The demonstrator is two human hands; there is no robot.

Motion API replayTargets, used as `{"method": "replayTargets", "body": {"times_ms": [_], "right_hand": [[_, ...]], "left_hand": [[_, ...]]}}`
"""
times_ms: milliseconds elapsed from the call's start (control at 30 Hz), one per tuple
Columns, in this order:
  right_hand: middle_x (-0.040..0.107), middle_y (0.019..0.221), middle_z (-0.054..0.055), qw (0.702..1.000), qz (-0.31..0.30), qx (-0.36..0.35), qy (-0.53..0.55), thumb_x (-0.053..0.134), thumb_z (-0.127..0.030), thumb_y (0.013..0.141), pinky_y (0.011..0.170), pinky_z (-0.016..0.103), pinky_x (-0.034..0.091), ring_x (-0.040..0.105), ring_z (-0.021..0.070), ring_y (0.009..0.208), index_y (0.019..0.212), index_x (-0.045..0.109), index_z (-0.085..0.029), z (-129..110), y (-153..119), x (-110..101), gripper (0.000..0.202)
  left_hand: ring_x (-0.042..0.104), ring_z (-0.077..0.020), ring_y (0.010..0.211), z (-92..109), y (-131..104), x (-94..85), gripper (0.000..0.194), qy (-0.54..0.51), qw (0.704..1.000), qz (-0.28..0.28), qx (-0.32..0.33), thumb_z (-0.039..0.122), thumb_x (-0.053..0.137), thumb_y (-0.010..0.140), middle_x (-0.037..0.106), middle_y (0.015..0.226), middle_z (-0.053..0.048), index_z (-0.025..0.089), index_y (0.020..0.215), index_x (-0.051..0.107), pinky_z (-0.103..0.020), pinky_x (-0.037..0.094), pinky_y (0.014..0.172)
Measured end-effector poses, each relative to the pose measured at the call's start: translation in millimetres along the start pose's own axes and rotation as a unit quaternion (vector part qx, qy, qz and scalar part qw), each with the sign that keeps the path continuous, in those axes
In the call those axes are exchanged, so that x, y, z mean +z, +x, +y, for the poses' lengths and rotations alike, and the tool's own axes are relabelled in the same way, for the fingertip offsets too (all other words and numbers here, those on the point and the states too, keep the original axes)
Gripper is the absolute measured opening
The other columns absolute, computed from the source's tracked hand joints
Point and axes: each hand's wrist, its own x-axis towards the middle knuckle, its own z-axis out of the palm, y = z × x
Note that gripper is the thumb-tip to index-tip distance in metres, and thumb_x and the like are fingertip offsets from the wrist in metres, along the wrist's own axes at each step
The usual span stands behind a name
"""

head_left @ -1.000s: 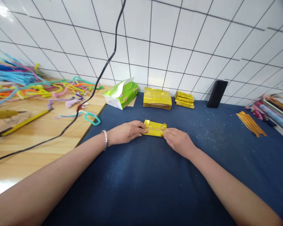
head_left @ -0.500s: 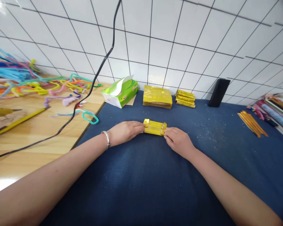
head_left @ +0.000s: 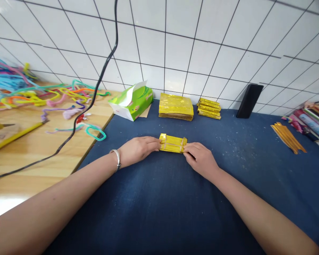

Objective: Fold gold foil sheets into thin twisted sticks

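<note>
ok so the folded gold piece [head_left: 172, 144] lies right between both hands, long axis running left to right, neither hand really nearer. Left hand [head_left: 138, 151] has its grip pinching the left end, right hand [head_left: 202, 159] has its grip pinching the right end, towards the near corner. It's on the blue table [head_left: 159, 202], with the gold stack [head_left: 175, 107] apart on the far side

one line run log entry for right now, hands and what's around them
left hand: on folded gold paper, left end | right hand: right end | beyond: gold stack, green tissue pack
</note>
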Motion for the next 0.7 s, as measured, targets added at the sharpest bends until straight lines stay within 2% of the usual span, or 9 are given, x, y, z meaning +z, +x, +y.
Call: {"method": "replayTargets", "body": {"times_ms": [167, 367, 533, 700], "right_hand": [[0.064, 0.093, 0.004, 0.999, -0.018, 0.024, 0.028, 0.047, -0.015, 0.084, 0.088, 0.034, 0.043, 0.056, 0.0167, 0.093, 0.082, 0.059, -0.02, -2.2, 3.4, -1.9, 0.013], [0.062, 0.081, 0.0, 0.993, -0.016, 0.084, 0.077, 0.051, -0.008, 0.075, 0.083, 0.031, 0.039, 0.055, 0.0142, 0.083, 0.068, 0.054, -0.02, -5.0, 11.8, -2.2, 0.014], [0.06, 0.078, 0.001, 0.991, -0.001, 0.124, 0.055, 0.053, -0.01, 0.072, 0.082, 0.033, 0.036, 0.053, 0.0153, 0.081, 0.063, 0.055, -0.019, -4.1, 14.2, 0.9, 0.013], [0.058, 0.072, 0.001, 0.99, -0.015, 0.138, 0.023, 0.053, -0.012, 0.069, 0.08, 0.033, 0.035, 0.051, 0.0156, 0.077, 0.058, 0.053, -0.019, -1.8, 16.4, 4.3, 0.014]], "left_hand": [[0.057, -0.0166, 0.102, 4.4, 3.3, 3.5, 0.026, -0.023, 0.999, 0.028, -0.019, 0.02, 0.035, 0.092, 0.059, 0.111, -0.007, 0.019, 0.101, 0.059, -0.032, 0.048, 0.09], [0.053, -0.0153, 0.099, 10.7, 9.7, 6.2, 0.021, -0.085, 0.992, 0.07, -0.058, 0.017, 0.035, 0.09, 0.054, 0.103, -0.007, 0.016, 0.092, 0.056, -0.03, 0.046, 0.09], [0.05, -0.016, 0.099, 12.3, 17.2, 5.1, 0.018, -0.122, 0.987, 0.079, -0.07, 0.017, 0.039, 0.087, 0.052, 0.098, -0.007, 0.016, 0.078, 0.054, -0.031, 0.044, 0.091], [0.05, -0.0156, 0.092, 13.9, 21.6, 7.0, 0.015, -0.123, 0.983, 0.091, -0.102, 0.015, 0.043, 0.081, 0.051, 0.095, -0.006, 0.016, 0.069, 0.052, -0.03, 0.046, 0.087]]}}
